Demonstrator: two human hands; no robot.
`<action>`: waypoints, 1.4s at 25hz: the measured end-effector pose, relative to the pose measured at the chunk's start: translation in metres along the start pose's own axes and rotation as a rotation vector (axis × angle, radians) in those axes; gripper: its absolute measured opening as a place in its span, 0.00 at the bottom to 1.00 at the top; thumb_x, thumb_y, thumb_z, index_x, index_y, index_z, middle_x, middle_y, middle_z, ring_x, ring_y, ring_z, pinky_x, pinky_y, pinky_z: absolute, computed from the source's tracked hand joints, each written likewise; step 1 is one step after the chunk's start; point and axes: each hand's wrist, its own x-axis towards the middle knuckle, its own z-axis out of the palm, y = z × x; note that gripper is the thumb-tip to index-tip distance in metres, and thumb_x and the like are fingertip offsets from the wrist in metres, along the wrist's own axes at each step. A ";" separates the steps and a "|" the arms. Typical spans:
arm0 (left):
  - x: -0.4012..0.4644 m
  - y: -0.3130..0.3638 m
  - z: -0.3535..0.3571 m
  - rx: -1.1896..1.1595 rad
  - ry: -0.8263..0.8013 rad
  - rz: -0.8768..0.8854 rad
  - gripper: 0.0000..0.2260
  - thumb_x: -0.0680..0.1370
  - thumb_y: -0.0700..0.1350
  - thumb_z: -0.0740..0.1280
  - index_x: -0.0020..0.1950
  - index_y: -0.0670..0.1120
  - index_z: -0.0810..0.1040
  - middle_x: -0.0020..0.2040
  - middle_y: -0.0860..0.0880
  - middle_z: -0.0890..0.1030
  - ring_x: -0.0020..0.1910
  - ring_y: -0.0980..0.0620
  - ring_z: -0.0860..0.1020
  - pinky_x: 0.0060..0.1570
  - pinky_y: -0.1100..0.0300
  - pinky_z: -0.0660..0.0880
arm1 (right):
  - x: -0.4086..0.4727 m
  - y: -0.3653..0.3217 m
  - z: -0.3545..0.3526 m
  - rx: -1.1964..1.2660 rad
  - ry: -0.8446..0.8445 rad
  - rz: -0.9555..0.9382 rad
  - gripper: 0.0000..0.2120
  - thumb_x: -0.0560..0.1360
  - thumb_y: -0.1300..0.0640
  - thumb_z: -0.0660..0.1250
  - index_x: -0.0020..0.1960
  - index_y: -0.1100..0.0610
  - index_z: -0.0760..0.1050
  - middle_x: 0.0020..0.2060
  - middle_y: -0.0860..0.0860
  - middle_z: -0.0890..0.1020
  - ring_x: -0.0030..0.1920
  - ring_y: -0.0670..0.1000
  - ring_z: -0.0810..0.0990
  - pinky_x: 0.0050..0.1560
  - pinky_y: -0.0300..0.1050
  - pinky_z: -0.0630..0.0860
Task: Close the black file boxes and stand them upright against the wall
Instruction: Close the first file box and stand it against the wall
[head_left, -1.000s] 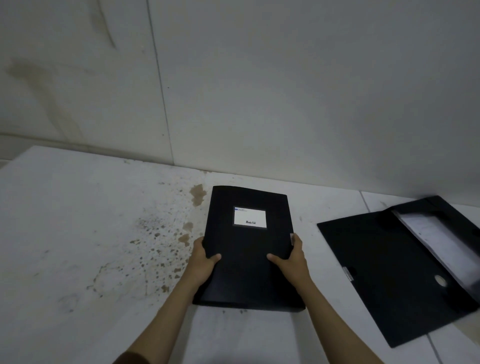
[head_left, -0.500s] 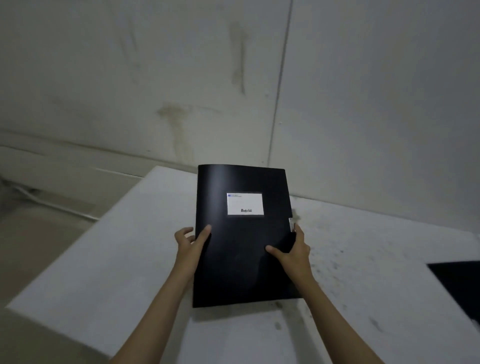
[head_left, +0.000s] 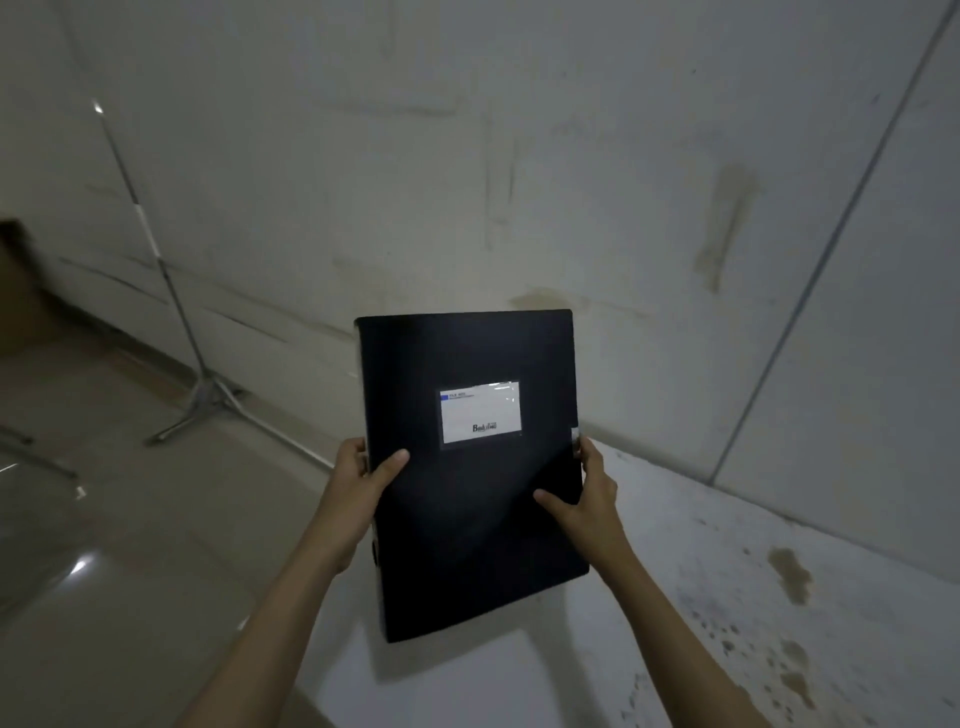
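Observation:
A closed black file box (head_left: 467, 519) with a white label on its front is lifted off the white table (head_left: 675, 649), held nearly upright above the table's left end, its face towards me. My left hand (head_left: 358, 483) grips its left edge, thumb on the front. My right hand (head_left: 587, 493) grips the right edge near the clasp, thumb on the front too. The box's lower edge hangs just above the tabletop. The grey wall (head_left: 519, 182) stands behind it. No other file box is in view.
The table is stained with brown spots (head_left: 789, 577) on its right part. Its left edge drops to a tiled floor (head_left: 104, 519). A metal tripod stand (head_left: 208, 384) stands on the floor by the wall at the left.
Both hands lifted the box from lying flat on the table and tipped it upright, carrying it left towards the table's end. The view swung left, and the open box at the right left the frame.

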 end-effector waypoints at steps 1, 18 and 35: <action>0.008 0.002 0.001 -0.004 0.045 0.047 0.16 0.75 0.45 0.66 0.60 0.43 0.67 0.55 0.46 0.77 0.52 0.49 0.77 0.49 0.56 0.75 | 0.012 -0.009 0.006 -0.037 -0.004 -0.035 0.39 0.69 0.59 0.72 0.73 0.53 0.54 0.71 0.54 0.65 0.72 0.58 0.61 0.72 0.58 0.61; 0.132 -0.071 0.089 0.064 0.207 0.140 0.16 0.73 0.36 0.68 0.49 0.44 0.61 0.47 0.35 0.74 0.46 0.39 0.75 0.38 0.52 0.74 | 0.143 -0.086 0.077 -0.302 -0.354 -0.491 0.28 0.73 0.60 0.68 0.69 0.48 0.62 0.76 0.55 0.43 0.76 0.59 0.44 0.73 0.66 0.51; 0.254 -0.086 0.130 0.241 -0.099 0.053 0.31 0.71 0.30 0.67 0.67 0.44 0.55 0.66 0.37 0.68 0.65 0.42 0.71 0.63 0.45 0.73 | 0.233 -0.053 0.080 -0.393 -0.202 -0.418 0.28 0.73 0.65 0.66 0.69 0.51 0.62 0.76 0.54 0.49 0.75 0.58 0.53 0.71 0.64 0.59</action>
